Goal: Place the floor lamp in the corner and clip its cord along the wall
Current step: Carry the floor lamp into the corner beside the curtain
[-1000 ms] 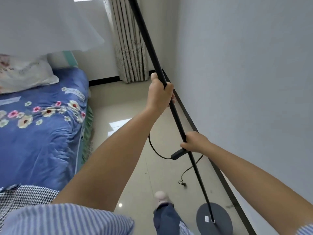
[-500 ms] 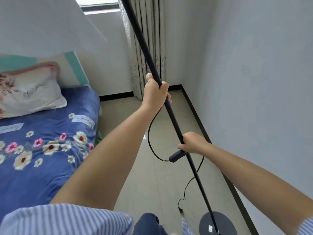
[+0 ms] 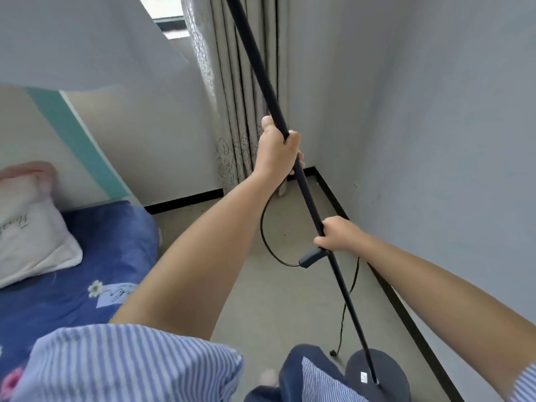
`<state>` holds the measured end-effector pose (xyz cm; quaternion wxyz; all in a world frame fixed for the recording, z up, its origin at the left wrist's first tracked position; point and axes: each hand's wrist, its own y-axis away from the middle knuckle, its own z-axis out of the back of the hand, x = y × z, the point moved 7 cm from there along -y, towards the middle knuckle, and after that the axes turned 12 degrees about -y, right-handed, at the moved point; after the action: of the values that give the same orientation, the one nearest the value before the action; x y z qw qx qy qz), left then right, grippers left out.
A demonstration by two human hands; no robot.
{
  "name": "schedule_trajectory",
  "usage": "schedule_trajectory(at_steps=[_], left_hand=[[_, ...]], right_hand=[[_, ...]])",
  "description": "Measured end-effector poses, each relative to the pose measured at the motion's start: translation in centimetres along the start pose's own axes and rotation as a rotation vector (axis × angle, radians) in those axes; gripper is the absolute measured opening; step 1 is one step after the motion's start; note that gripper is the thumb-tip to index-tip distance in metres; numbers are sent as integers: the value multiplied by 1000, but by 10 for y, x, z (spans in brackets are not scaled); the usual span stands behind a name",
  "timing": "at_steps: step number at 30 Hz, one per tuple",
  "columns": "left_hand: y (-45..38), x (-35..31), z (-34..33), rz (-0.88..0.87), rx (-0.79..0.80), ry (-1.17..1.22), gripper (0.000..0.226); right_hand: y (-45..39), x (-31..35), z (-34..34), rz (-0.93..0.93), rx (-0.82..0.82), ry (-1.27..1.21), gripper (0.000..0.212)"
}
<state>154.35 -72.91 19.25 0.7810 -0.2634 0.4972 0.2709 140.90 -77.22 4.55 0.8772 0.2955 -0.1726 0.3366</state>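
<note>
The floor lamp has a thin black pole (image 3: 255, 65) that leans up and to the left from a round dark base (image 3: 388, 369) at the bottom right. My left hand (image 3: 278, 153) grips the pole high up. Lower down, my right hand (image 3: 339, 235) grips the same pole just above an inline switch (image 3: 311, 258). A black cord (image 3: 266, 242) loops from the switch up behind my left forearm. Another stretch of cord (image 3: 346, 303) hangs down to a plug end (image 3: 333, 353) near the base. The white lampshade (image 3: 81, 39) fills the upper left.
The room corner (image 3: 311, 169) lies ahead, with a black skirting board (image 3: 385, 282) along the right wall. A patterned curtain (image 3: 232, 91) hangs beside the corner. A bed with a blue floral cover (image 3: 87, 256) and a pillow (image 3: 32, 227) stands at the left. Beige tiled floor (image 3: 275, 309) runs between.
The view has moved forward and lifted, so the corner and curtain are nearer and larger. Both hands keep their hold on the pole; the base stays low at the right.
</note>
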Motion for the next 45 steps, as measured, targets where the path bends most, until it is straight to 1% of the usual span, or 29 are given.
schedule_trajectory(at_steps=[1, 3, 7, 12, 15, 24, 27, 29, 31, 33, 35, 38, 40, 45], left_hand=[[-22, 3, -1, -3, 11, 4, 24], [-64, 10, -3, -5, 29, 7, 18], [-148, 28, -10, -35, 49, -32, 15], [-255, 49, -25, -23, 83, -89, 18], [-315, 54, -32, -37, 91, -113, 16], [-466, 62, -56, -89, 158, -120, 24], [-511, 67, -61, -103, 171, -119, 21], [-540, 71, -62, -93, 170, -108, 20], [-565, 74, -64, -95, 164, -117, 26], [-587, 74, -69, -111, 163, -133, 28], [-605, 76, -74, -112, 169, -136, 22], [-626, 82, -80, -103, 155, -165, 22], [-637, 87, -83, -81, 146, -181, 18], [-665, 92, -83, 9, 73, -200, 35]], right_hand=[[-19, 5, 8, -2, -7, -1, 37], [-56, 13, 21, -3, -14, -22, 38], [-135, 24, 44, 8, -7, -81, 37], [-236, 35, 76, 25, 36, -91, 39], [-289, 40, 100, 17, 29, -108, 39], [-429, 47, 164, -44, 9, -75, 37], [-470, 55, 183, -51, 0, -66, 40], [-496, 61, 195, -55, 2, -74, 41], [-521, 64, 207, -59, -3, -91, 41], [-543, 65, 219, -67, -7, -107, 41], [-563, 64, 227, -81, 7, -104, 41], [-592, 60, 236, -107, 8, -110, 40], [-612, 59, 241, -110, 8, -95, 39], [-655, 60, 260, -73, 12, -104, 36]])
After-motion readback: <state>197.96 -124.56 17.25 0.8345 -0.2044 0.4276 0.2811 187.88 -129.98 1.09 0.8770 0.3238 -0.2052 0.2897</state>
